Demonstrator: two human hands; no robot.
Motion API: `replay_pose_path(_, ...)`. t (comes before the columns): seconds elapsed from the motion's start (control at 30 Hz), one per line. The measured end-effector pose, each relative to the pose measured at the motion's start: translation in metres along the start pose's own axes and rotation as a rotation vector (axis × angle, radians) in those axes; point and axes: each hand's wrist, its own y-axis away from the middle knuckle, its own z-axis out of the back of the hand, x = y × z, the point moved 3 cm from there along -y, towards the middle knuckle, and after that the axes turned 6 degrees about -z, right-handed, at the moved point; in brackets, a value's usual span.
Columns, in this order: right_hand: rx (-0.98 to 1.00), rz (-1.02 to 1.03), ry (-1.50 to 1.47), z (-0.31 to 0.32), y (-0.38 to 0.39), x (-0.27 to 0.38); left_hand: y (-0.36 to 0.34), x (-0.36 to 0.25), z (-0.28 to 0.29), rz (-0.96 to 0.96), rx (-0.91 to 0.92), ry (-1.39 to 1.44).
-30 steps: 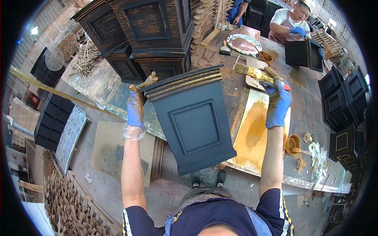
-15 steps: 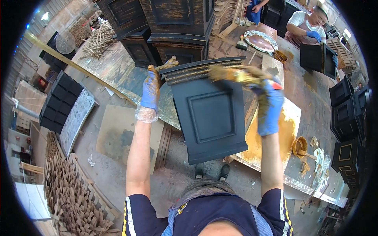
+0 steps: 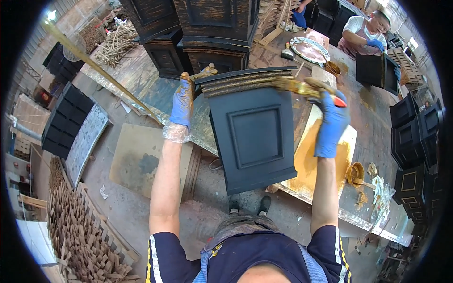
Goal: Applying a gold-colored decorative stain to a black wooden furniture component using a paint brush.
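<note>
A black wooden cabinet piece [image 3: 257,137] with a raised rectangular frame on its face leans out over the table edge in front of me. Its stepped top moulding carries brownish-gold streaks. At the upper left corner my left hand [image 3: 183,106], in a stained blue glove, grips the piece; some of its fingers are hidden behind the corner. My right hand [image 3: 332,125], gloved in blue too, is closed around a paintbrush [image 3: 302,88] with a red-ended handle. The brush's gold-coated bristles lie at the right end of the moulding.
An ochre-smeared board [image 3: 306,162] lies right of the piece, beside a paint bowl [image 3: 355,174] with a brush. Tall black cabinets [image 3: 214,28] stand behind. Across the table a person [image 3: 363,35] in blue gloves handles another black piece [image 3: 377,70]. A wooden pole [image 3: 104,70] slants at left.
My right hand and the brush have moved right along the moulding, toward its right end. My left hand keeps its hold, and the whole view has shifted slightly.
</note>
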Motion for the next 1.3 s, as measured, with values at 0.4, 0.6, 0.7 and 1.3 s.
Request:
replay_pose_path(0.4, 0.181, -0.209, -0.157, -0.037, -0.010, -0.033, 0.025, -0.048, -0.039, -0.089, 0.408, 0.013)
replay_pose_path(0.6, 0.043, -0.121, -0.216, 0.083, -0.047, -0.029, 0.015, -0.035, -0.031, -0.030, 0.349, 0.072)
replay_pose_path(0.7, 0.100, -0.121, -0.231, 0.082, -0.031, -0.013, 0.000, -0.013, -0.013, 0.031, 0.251, 0.096)
replay_pose_path(1.3, 0.410, -0.461, -0.352, -0.080, 0.046, -0.029, 0.008, -0.022, -0.015, 0.010, 0.308, 0.125)
